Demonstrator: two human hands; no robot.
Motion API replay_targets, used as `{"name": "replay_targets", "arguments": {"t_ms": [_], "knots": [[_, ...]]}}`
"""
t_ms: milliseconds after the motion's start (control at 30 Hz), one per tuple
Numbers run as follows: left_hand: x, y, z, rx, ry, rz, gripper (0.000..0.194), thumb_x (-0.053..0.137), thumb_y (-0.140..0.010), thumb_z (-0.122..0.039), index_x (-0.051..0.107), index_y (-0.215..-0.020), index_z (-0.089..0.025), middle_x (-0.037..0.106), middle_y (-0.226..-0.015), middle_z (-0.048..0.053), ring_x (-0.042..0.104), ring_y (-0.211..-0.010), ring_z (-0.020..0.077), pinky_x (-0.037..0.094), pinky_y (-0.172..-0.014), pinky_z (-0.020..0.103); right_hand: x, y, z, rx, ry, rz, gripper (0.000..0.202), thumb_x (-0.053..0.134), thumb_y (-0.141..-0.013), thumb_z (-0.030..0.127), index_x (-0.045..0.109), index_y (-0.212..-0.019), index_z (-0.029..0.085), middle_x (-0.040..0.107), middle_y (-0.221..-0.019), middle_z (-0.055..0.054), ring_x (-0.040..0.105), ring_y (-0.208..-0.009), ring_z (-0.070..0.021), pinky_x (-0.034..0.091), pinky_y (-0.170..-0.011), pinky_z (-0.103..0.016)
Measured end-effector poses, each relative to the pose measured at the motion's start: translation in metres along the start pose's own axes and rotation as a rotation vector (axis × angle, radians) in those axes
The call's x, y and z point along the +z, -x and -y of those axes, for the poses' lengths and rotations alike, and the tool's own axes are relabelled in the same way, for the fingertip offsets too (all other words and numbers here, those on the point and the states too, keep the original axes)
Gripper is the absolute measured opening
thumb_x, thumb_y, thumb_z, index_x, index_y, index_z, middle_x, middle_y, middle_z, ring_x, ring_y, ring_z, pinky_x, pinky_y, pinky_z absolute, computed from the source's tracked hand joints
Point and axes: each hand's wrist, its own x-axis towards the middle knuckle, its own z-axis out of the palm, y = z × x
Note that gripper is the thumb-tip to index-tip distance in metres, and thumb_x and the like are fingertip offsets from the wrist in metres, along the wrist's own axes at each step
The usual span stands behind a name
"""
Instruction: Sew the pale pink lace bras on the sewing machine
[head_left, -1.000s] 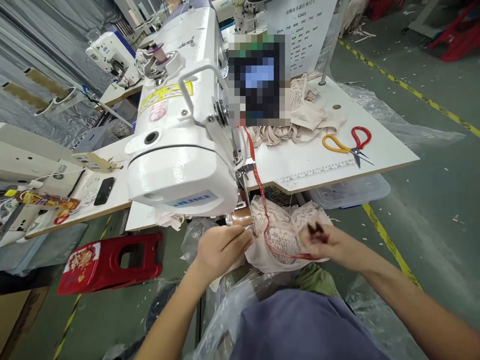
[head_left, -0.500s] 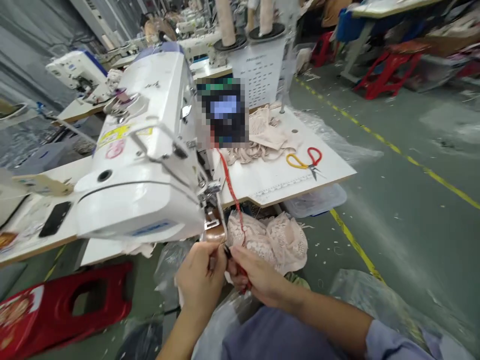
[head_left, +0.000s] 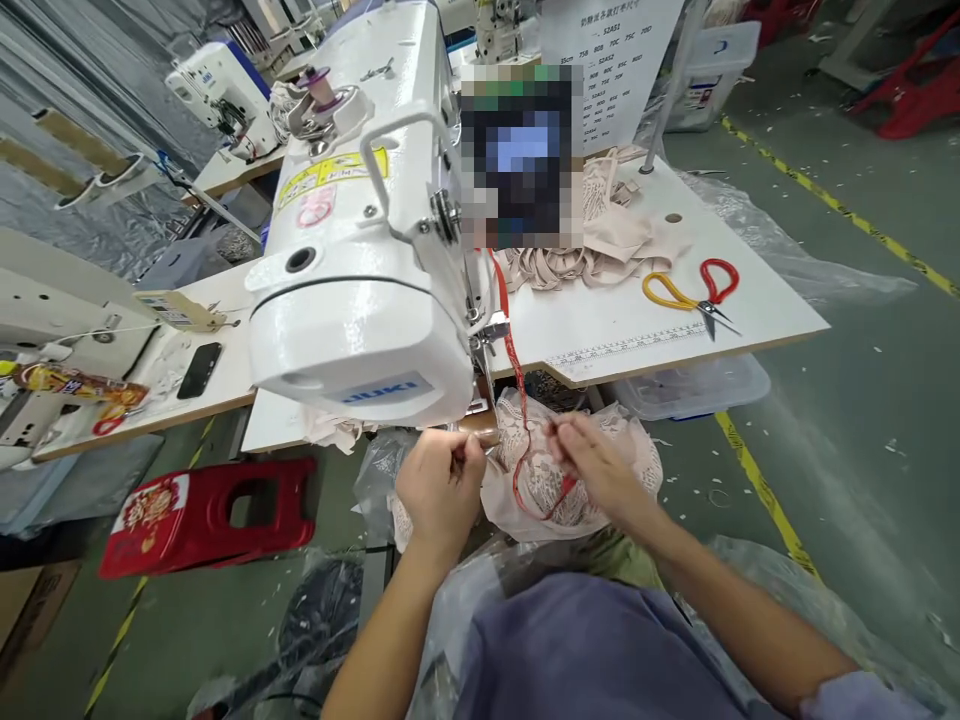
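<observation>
My left hand [head_left: 439, 490] is closed in a pinch just below the sewing machine's [head_left: 360, 330] needle end. What its fingers hold is too small to make out. To the right, my right hand [head_left: 604, 470] is closed with fingertips together, mostly hiding a small dark tool. A red cord [head_left: 517, 365] hangs from the machine and loops down to this hand. Beneath the right hand, a beige lace bra [head_left: 525, 465] lies by the table's front edge, partly covered by the hand and cord.
Scissors [head_left: 705, 302] with one yellow and one red handle lie on the white table [head_left: 765, 300] beside a printed ruler. Beige fabric pieces [head_left: 607, 240] are piled behind. A phone [head_left: 200, 370] rests on the left table; a red stool [head_left: 202, 515] stands below.
My hands were together by the needle end; the right has moved away to the right, over the bra, with the red cord trailing. The left stays pinched. The view has shifted.
</observation>
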Motion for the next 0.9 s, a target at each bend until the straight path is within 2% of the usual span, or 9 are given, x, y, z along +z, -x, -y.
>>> {"name": "replay_targets", "arguments": {"t_ms": [67,133,200,267,400,567,800,900], "knots": [[0.007,-0.001,0.007,-0.065,-0.101,0.002,0.024,0.055,-0.089,-0.023,0.062,-0.066,-0.020,0.057,-0.058,-0.002,0.052,-0.057,0.0112,0.035,-0.056,0.024,-0.041,-0.010,-0.009,-0.071,0.495,-0.165,0.046,0.045,-0.091,0.062,0.062,-0.104,0.020,0.063,-0.087,-0.009,0.058,-0.074,-0.0225,0.048,-0.064,-0.034],[0.012,-0.002,0.013,-0.093,-0.186,0.013,0.026,0.055,-0.089,-0.026,0.065,-0.066,-0.020,0.059,-0.057,-0.001,0.053,-0.058,0.0131,0.034,-0.057,0.026,-0.079,-0.017,-0.021,-0.115,0.930,-0.271,0.046,0.044,-0.091,0.050,0.062,-0.114,0.015,0.065,-0.110,-0.020,0.061,-0.099,-0.0341,0.050,-0.083,-0.047],[0.017,-0.001,0.017,-0.086,-0.244,0.016,0.028,0.055,-0.090,-0.029,0.067,-0.066,-0.020,0.060,-0.056,0.000,0.053,-0.058,0.0145,0.032,-0.056,0.027,-0.107,-0.021,-0.036,-0.138,1.202,-0.276,0.048,0.045,-0.089,0.043,0.062,-0.118,0.009,0.060,-0.124,-0.026,0.056,-0.116,-0.0414,0.045,-0.097,-0.055],[0.018,-0.001,0.018,-0.071,-0.278,0.003,0.029,0.054,-0.090,-0.031,0.068,-0.067,-0.020,0.059,-0.055,0.001,0.052,-0.057,0.0153,0.031,-0.056,0.028,-0.122,-0.020,-0.049,-0.142,1.313,-0.244,0.049,0.044,-0.089,0.041,0.063,-0.119,0.007,0.057,-0.130,-0.027,0.053,-0.122,-0.0420,0.043,-0.102,-0.056],[0.016,-0.003,0.016,-0.095,-0.338,0.023,0.031,0.054,-0.089,-0.033,0.068,-0.066,-0.020,0.058,-0.053,0.002,0.051,-0.055,0.0166,0.028,-0.055,0.029,-0.120,-0.016,-0.060,-0.124,1.292,-0.172,0.050,0.041,-0.091,0.044,0.063,-0.123,0.012,0.058,-0.133,-0.021,0.054,-0.125,-0.0380,0.047,-0.102,-0.052],[0.011,-0.009,0.009,-0.167,-0.357,0.131,0.032,0.054,-0.088,-0.031,0.070,-0.062,-0.019,0.055,-0.048,0.002,0.045,-0.050,0.0159,0.022,-0.051,0.029,-0.104,-0.018,-0.048,-0.026,1.238,-0.077,0.057,0.038,-0.094,0.049,0.060,-0.131,0.012,0.052,-0.141,-0.021,0.051,-0.128,-0.0388,0.049,-0.099,-0.050],[0.010,-0.012,0.008,-0.140,-0.368,0.128,0.033,0.055,-0.087,-0.032,0.070,-0.061,-0.019,0.058,-0.047,0.003,0.046,-0.049,0.0164,0.023,-0.051,0.028,-0.097,-0.018,-0.046,-0.031,1.188,-0.058,0.054,0.038,-0.094,0.048,0.061,-0.130,0.014,0.053,-0.141,-0.021,0.055,-0.123,-0.0391,0.053,-0.093,-0.051],[0.010,-0.011,0.010,-0.156,-0.381,0.149,0.033,0.055,-0.087,-0.033,0.069,-0.061,-0.019,0.058,-0.048,0.003,0.045,-0.048,0.0162,0.022,-0.051,0.029,-0.094,-0.017,-0.047,-0.029,1.173,-0.042,0.053,0.038,-0.094,0.046,0.061,-0.129,0.014,0.053,-0.141,-0.021,0.054,-0.124,-0.0390,0.051,-0.095,-0.052]]}}
